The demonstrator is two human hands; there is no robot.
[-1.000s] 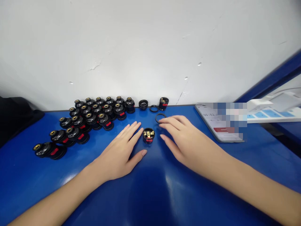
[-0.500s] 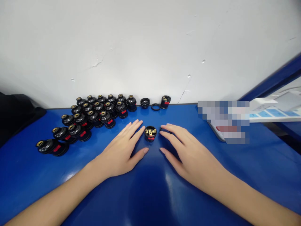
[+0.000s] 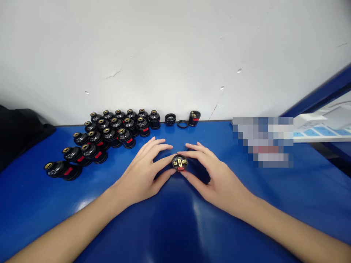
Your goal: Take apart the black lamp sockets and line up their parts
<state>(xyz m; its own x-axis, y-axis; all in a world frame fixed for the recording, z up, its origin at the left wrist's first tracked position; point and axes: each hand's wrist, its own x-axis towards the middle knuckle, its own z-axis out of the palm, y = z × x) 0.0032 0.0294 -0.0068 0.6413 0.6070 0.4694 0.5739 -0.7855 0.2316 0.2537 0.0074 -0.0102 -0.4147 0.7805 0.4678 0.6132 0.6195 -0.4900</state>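
A round black lamp socket with brass contacts inside and a red tab at its front is pinched between both hands. The thumb and index finger of my left hand press its left side. From the right, the thumb and index finger of my right hand grip it too. Its open top faces me, tipped slightly my way. Farther back, by the wall, stand a black cap, a thin black ring lying flat, and another black socket body with a red tab.
Several assembled black sockets with brass tops stand in rows on the blue table at the left. A pixelated item lies at the right, beside a white tray. A white wall bounds the back. Black cloth shows far left.
Both hands have closed in on the lamp socket from either side and taken hold of it. It has come slightly toward me and tipped my way.
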